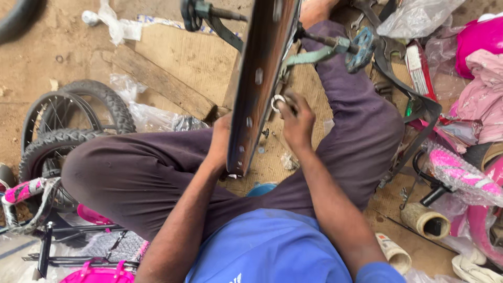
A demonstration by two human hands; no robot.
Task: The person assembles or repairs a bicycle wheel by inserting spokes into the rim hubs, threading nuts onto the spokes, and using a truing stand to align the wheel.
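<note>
Right now, from the head camera, you sit cross-legged on the dirt floor (47,47) with a dark brown metal bar (262,78) standing tilted between your knees, its lower end down near your lap and its upper end running out of the top of the view. Your left hand (220,141) is wrapped around the bar's left edge, low down, fingers hidden behind the metal, so it is clamped on the bar. Your right hand (296,118) is pinched shut on a small silver ring-shaped fitting (276,100), pressed against the bar's right edge at about mid height.

To do this well, keep the left grip firm so the bar does not twist, and hold the fitting square to the edge before you turn or press it; a slanted start will likely bind. Loose small parts lie on the cardboard (188,57) just beneath your hands, so mind they are not knocked away.

Both forearms reach forward from your blue shirt, the left rising steeply, the right angled inward with the wrist bent slightly down. A pedal crank (343,47) juts out beside the bar above your right hand, and small bicycle wheels (73,120) lie well apart to your left.
</note>
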